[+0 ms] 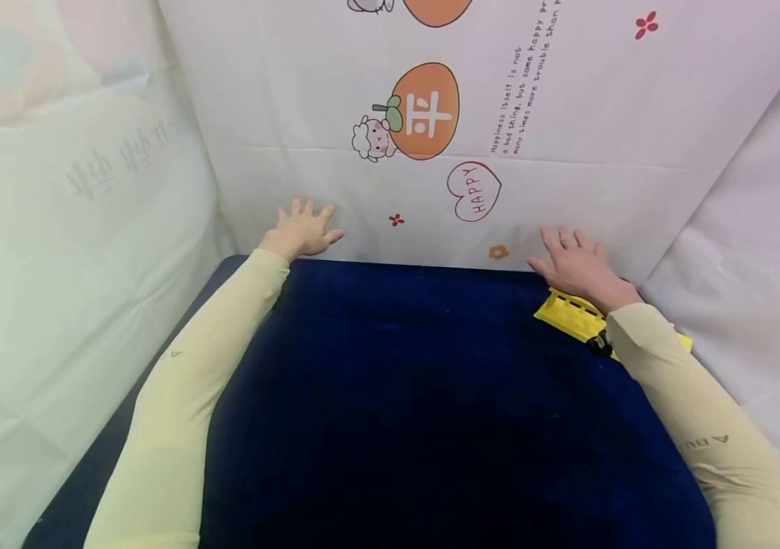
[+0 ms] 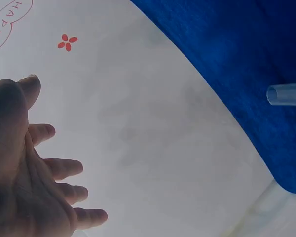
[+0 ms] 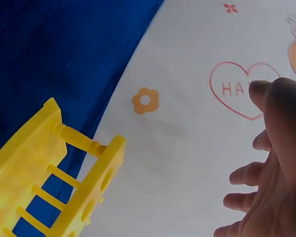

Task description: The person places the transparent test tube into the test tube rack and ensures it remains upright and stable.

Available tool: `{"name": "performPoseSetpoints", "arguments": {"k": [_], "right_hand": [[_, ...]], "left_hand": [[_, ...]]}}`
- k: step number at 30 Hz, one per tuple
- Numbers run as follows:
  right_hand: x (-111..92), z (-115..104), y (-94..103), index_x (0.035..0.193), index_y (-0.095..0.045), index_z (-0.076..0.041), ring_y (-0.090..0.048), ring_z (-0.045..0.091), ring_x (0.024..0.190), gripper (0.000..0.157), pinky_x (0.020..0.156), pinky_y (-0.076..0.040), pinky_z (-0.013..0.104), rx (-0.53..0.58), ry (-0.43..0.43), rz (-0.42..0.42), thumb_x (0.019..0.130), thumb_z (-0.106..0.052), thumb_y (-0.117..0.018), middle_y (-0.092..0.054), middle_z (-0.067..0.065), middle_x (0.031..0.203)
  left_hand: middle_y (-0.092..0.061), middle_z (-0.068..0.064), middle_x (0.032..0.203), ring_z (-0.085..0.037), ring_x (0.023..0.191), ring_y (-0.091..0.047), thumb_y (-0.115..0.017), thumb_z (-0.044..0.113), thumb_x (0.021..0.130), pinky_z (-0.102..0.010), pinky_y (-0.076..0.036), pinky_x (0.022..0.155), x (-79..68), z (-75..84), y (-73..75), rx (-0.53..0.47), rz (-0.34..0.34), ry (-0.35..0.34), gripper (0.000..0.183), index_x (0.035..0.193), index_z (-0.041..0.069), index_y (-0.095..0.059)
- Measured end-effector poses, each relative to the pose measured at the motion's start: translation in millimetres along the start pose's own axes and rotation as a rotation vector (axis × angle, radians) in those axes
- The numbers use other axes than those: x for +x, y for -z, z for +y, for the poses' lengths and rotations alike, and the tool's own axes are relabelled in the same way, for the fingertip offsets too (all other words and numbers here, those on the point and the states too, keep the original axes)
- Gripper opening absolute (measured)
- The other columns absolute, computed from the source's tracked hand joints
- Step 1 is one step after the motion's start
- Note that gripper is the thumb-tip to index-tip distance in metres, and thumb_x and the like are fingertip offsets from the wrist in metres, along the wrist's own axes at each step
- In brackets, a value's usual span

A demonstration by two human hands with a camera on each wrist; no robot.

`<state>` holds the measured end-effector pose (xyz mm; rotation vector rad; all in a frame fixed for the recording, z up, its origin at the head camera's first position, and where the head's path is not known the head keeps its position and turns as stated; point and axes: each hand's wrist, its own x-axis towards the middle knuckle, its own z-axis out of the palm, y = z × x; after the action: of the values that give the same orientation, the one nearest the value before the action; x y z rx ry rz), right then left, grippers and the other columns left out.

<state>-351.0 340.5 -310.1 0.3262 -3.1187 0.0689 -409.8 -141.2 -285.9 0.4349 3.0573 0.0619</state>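
Both arms reach forward in pale sleeves. My left hand (image 1: 303, 229) is held out with its fingers spread, in front of the white printed sheet (image 1: 280, 171); it holds nothing. On the other side, my right hand (image 1: 573, 263) is likewise spread and empty. Below the right wrist lies a yellow plastic part (image 1: 568, 314) with a black piece (image 1: 598, 343) on it, partly hidden by the sleeve. The right wrist view shows the yellow part's crossbars and round holes up close. A clear tube (image 2: 288, 94) appears near the left hand in the left wrist view, cut off by the frame.
Dark blue cloth (image 1: 431, 396) covers the surface between the arms. White sheets rise at the left (image 1: 74, 267) and right (image 1: 760, 252). The far sheet bears a heart print (image 1: 474, 191), an orange fruit print (image 1: 441, 137) and small flowers.
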Motion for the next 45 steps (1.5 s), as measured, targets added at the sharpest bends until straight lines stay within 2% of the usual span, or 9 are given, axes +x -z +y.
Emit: {"name": "performPoseSetpoints", "arguments": {"k": [9, 15, 20, 30, 36, 45], "right_hand": [[-12, 7, -9.0, 0.157, -0.004, -0.003, -0.015, 0.057, 0.14, 0.078, 0.111, -0.015, 0.069, 0.087, 0.025, 0.115, 0.104, -0.05, -0.036, -0.015, 0.037, 0.155], [-19, 13, -16.0, 0.158, -0.004, -0.004, -0.015, 0.057, 0.139, 0.075, 0.112, -0.014, 0.068, 0.185, 0.042, 0.183, 0.104, -0.044, -0.039, -0.017, 0.036, 0.155], [-26, 20, -27.2, 0.157, -0.008, -0.002, -0.019, 0.056, 0.139, 0.075, 0.112, -0.015, 0.068, 0.214, 0.04, 0.217, 0.104, -0.043, -0.041, -0.021, 0.035, 0.154], [-47, 40, -35.6, 0.157, -0.01, -0.001, -0.019, 0.058, 0.136, 0.076, 0.109, -0.016, 0.07, 0.269, -0.026, 0.236, 0.102, -0.038, -0.047, -0.022, 0.038, 0.152], [-55, 51, -40.7, 0.156, -0.01, 0.001, -0.021, 0.06, 0.134, 0.079, 0.105, -0.02, 0.072, 0.289, -0.057, 0.241, 0.1, -0.035, -0.052, -0.021, 0.04, 0.151], [-60, 61, -48.9, 0.157, -0.008, -0.003, -0.018, 0.059, 0.138, 0.085, 0.106, -0.019, 0.073, 0.319, -0.097, 0.238, 0.099, -0.044, -0.053, -0.016, 0.037, 0.155]], "left_hand": [[-0.012, -0.025, 0.162, -0.048, 0.15, 0.0, -0.031, 0.053, 0.104, -0.069, -0.011, 0.116, 2.1, 3.4, -6.3, -0.008, 0.059, -0.029, 0.067, 0.159, 0.021, -0.011], [-0.019, -0.024, 0.16, -0.046, 0.15, -0.007, -0.034, 0.052, 0.104, -0.068, -0.017, 0.115, 8.0, 12.0, -13.7, -0.015, 0.105, -0.062, 0.066, 0.158, 0.019, -0.016], [-0.023, -0.022, 0.159, -0.044, 0.149, -0.014, -0.034, 0.052, 0.104, -0.067, -0.021, 0.114, 12.5, 20.8, -25.7, -0.03, 0.12, -0.106, 0.066, 0.158, 0.019, -0.017], [-0.03, -0.019, 0.158, -0.04, 0.148, -0.023, -0.034, 0.052, 0.104, -0.061, -0.028, 0.115, 22.3, 51.6, -38.9, -0.061, 0.149, -0.181, 0.065, 0.157, 0.017, -0.021], [-0.031, -0.016, 0.158, -0.036, 0.147, -0.027, -0.033, 0.052, 0.104, -0.056, -0.03, 0.115, 29.6, 72.1, -47.0, -0.137, 0.139, -0.207, 0.063, 0.157, 0.02, -0.02], [-0.03, -0.013, 0.158, -0.034, 0.147, -0.028, -0.034, 0.052, 0.104, -0.054, -0.032, 0.115, 40.6, 92.2, -55.0, -0.227, 0.165, -0.249, 0.062, 0.156, 0.021, -0.023]]}}
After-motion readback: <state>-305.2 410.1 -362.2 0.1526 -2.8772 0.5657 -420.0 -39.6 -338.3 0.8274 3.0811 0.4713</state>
